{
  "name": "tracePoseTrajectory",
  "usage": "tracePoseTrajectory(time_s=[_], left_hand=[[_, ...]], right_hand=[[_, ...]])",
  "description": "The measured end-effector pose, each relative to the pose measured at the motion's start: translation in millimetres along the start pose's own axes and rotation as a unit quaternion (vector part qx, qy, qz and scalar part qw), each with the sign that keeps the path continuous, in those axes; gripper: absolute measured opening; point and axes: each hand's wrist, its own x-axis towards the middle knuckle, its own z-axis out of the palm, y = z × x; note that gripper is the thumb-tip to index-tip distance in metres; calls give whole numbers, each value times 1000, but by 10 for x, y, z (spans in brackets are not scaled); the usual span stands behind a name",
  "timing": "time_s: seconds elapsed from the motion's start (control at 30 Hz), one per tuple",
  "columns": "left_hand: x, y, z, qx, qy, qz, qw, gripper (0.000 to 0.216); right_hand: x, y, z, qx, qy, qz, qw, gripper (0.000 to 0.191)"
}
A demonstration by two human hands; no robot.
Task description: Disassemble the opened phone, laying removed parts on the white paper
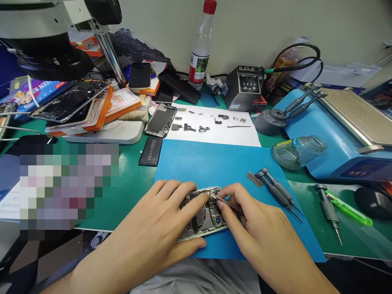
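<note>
An opened phone (211, 224) with its inner parts exposed lies on the blue mat (208, 163). My left hand (162, 216) grips it across its body, thumb along the near edge and fingers over the far side. Its index fingertip presses near the phone's upper right part. Pinched in my right hand (254, 220) are thin metal tweezers (225, 201), their tip at the inner parts beside that fingertip. What exactly the tip touches is too small to tell. My hand covers the phone's left end.
Small phone parts (190, 128) lie on white paper behind the mat, beside a screen (161, 120) and a battery (150, 151). Screwdrivers (280, 192) and a glass jar (298, 152) stand or lie to the right. A microscope (55, 45) overhangs the left.
</note>
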Motion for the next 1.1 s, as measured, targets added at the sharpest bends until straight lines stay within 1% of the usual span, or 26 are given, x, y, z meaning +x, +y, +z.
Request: tracePoseTrajectory(time_s=[0.13, 0.27, 0.3, 0.33, 0.4, 0.43, 0.47, 0.63, 0.9, 1.1], left_hand=[[4, -19, 1, 6, 0, 12, 1000, 71], [59, -72, -13, -15, -2, 14, 1000, 77], [86, -89, -21, -23, -5, 14, 1000, 73], [117, -104, -31, -30, -11, 16, 999, 63], [186, -131, -52, -36, -29, 22, 999, 37], [219, -141, -62, -35, -38, 25, 998, 28], [249, -149, -70, -33, -46, 27, 998, 24], [323, -166, -80, -33, -56, 31, 997, 22], [356, -184, -50, -39, -49, 30, 998, 15], [390, -176, -45, -27, -56, 33, 998, 16]], right_hand=[[2, -13, 38, -71, 28, -24, 997, 18], [-5, -37, 43, -109, 28, -25, 993, 20], [-4, -43, 40, -110, 29, -26, 993, 20], [-2, -48, 36, -107, 31, -27, 993, 19], [3, -51, 28, -95, 32, -27, 995, 19], [6, -49, 26, -89, 31, -25, 995, 19], [9, -46, 26, -84, 30, -23, 996, 19], [22, -22, 49, -60, 32, -11, 998, 19], [3, -20, 50, -24, 37, 1, 999, 15], [-1, -29, 60, -22, 33, 15, 999, 16]])
